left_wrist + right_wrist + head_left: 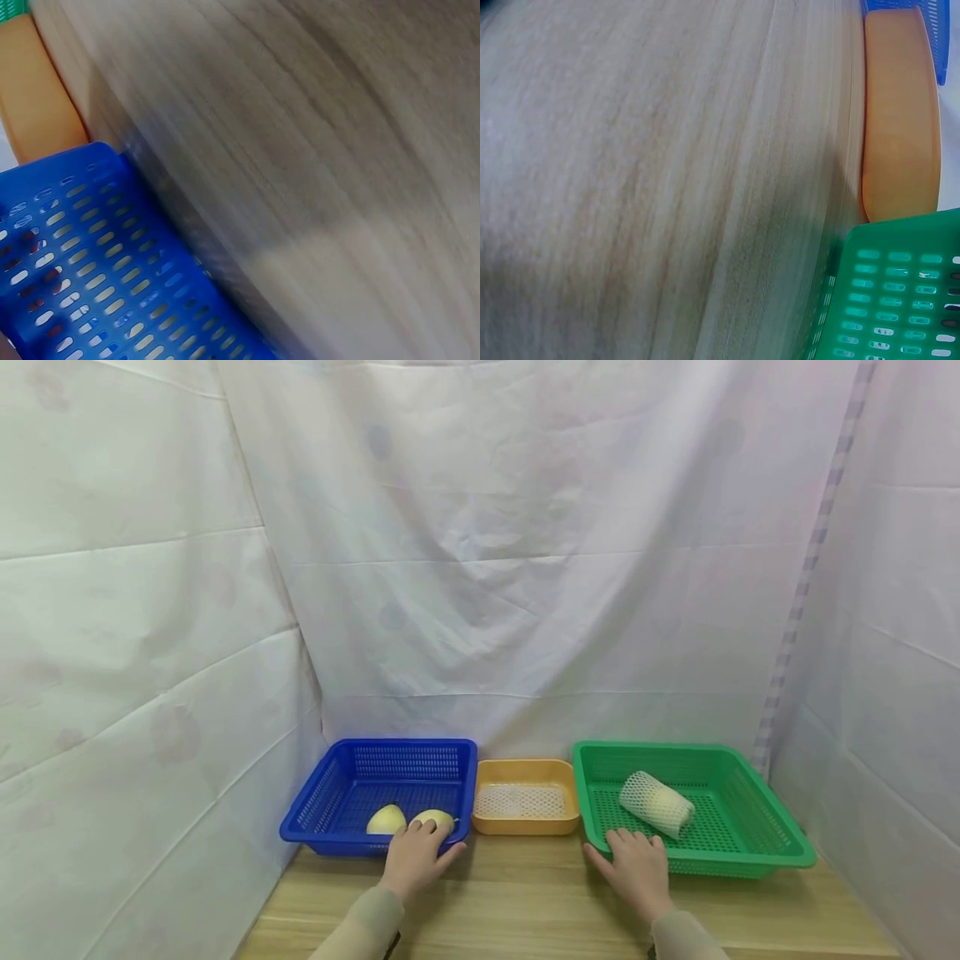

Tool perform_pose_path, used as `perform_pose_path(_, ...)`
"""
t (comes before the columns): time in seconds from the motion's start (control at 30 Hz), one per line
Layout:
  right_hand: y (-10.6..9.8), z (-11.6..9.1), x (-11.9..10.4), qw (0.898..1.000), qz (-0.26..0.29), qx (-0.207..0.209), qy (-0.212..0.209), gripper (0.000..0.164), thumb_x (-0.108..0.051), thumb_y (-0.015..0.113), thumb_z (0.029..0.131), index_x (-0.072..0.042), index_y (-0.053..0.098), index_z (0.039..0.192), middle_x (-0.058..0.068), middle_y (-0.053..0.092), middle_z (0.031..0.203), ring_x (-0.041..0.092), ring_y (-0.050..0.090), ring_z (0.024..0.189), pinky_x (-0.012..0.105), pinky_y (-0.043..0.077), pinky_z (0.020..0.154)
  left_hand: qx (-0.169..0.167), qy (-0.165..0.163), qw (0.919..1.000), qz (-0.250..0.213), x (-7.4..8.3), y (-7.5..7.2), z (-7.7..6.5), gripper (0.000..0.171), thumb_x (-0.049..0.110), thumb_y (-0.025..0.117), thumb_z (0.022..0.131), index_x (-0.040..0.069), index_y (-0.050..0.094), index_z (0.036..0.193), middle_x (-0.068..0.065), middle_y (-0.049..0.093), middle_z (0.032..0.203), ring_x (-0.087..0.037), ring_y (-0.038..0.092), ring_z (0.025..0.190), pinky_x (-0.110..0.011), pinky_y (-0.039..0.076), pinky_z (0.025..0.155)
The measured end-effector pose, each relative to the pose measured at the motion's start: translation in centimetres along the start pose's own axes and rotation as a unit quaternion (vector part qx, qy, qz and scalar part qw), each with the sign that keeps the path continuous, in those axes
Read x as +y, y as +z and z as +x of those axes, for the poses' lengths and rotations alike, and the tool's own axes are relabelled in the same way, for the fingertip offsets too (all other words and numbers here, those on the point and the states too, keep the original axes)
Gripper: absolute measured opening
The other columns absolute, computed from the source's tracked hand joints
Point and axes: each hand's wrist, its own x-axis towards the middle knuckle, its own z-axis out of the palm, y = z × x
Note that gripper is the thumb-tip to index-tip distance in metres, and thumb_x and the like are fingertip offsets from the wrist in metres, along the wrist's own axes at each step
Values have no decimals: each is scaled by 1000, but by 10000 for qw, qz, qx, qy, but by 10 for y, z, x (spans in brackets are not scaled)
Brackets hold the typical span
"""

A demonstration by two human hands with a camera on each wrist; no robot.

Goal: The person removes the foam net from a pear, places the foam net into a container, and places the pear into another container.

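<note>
Two pale yellow pears, one on the left (pixel 386 820) and one on the right (pixel 435 817), lie in the blue basket (pixel 300 837). My left hand (pixel 417 853) is at the basket's front rim, its fingers extended over the edge by the right pear. In the green basket (pixel 780 860) lies a pear-like yellow fruit in a white foam net (pixel 657 804). My right hand (pixel 636 863) is at that basket's front left rim with its fingers relaxed, in front of the netted fruit. Neither hand shows in its own wrist view, apart from a sliver at the left wrist view's corner.
A small orange tray (pixel 525 828) stands between the two baskets, with white foam netting (pixel 520 800) in it. All three stand on a wood-grain table (pixel 525 893). White cloth (pixel 525 610) hangs behind and on both sides.
</note>
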Motion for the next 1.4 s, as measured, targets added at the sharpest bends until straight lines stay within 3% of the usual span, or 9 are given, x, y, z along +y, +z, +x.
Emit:
perform_pose_path(0.17,-2,4,1,9999,-28,124,-42,44,-57,67,83,-14,68,86,1,61,78,23,55,67,39,34,62,89,-64,9999,-38,0,4,3,50,62,48,92,21,67,112,-2,64,97,-27,59,92,-51,45,84)
perform_pose_path(0.5,-1,5,2,10000,-38,27,75,46,-57,67,83,-12,70,90,3,65,82,25,58,71,41,36,63,691,-49,9976,87,-1,20,9,43,62,55,88,22,68,98,3,56,83,-22,54,82,-42,44,73)
perform_pose_path(0.7,-2,0,3,9999,-40,-81,114,51,-62,61,85,-12,71,92,3,66,84,25,58,73,40,36,63,609,-82,9981,94,0,22,9,49,65,52,88,21,69,98,3,58,83,-21,54,82,-42,43,73)
perform_pose_path(0.9,-4,-7,2,9999,-60,83,53,48,-61,63,83,-14,70,87,0,63,79,23,56,69,39,35,61,539,-74,9985,65,3,24,4,55,68,47,89,20,70,103,2,61,89,-23,56,86,-46,44,78)
perform_pose_path(1.27,5,-4,-1,9992,-45,382,-72,46,-58,68,80,-13,71,86,1,65,80,24,57,69,41,36,63,990,-173,9949,-35,-1,25,0,41,58,64,83,19,70,94,4,57,81,-20,52,77,-43,42,72)
perform_pose_path(1.4,5,-2,-1,9994,-57,321,-100,47,-60,66,82,-13,70,86,1,65,80,24,58,70,41,37,63,890,-268,9957,27,-1,25,-1,40,59,64,83,20,70,94,4,57,81,-19,52,77,-41,41,71)
